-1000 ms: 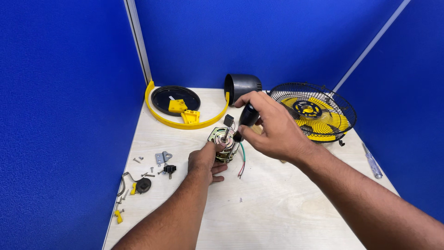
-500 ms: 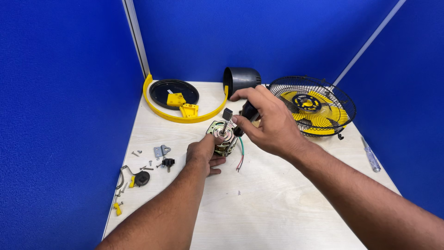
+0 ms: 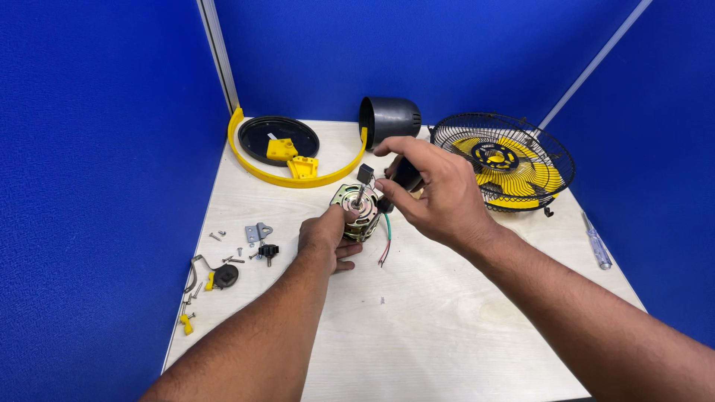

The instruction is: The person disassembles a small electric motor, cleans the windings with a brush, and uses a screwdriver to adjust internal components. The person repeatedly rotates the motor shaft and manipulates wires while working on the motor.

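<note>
A small fan motor (image 3: 356, 211), round and brass-coloured with a metal shaft pointing up, is held near the middle of the table (image 3: 447, 327), slightly toward the far edge. It is gripped from the near side by the left hand (image 3: 325, 237), whose fingers are curled around its body while the thumb is pressed on its top rim. A black screwdriver handle (image 3: 404, 179) is clasped in the right hand (image 3: 439, 195), with the fingers closed around it and the lower end brought down beside the motor's right side. A small black block (image 3: 365, 173) is seen just above the motor, close to the fingertips of the right hand. Red, green and black wires (image 3: 385, 242) are hung from the motor toward the near edge, their ends resting on the table.

At the far edge a black cup-shaped housing (image 3: 390, 117) is laid on its side. To its left, near the far left corner, a black round plate (image 3: 281, 137) is ringed by a curved yellow band (image 3: 257, 168), and yellow plastic pieces (image 3: 292, 158) are set on and beside the plate. At the far right corner a black wire fan guard (image 3: 503, 161) with yellow blades inside is placed flat. Near the right edge a slim clear-handled screwdriver (image 3: 597, 247) is laid. Along the left edge, small screws (image 3: 216, 237), a grey metal bracket (image 3: 257, 231), a small black knob (image 3: 268, 251) and a bent wire clip with a black disc (image 3: 221, 275) are scattered
</note>
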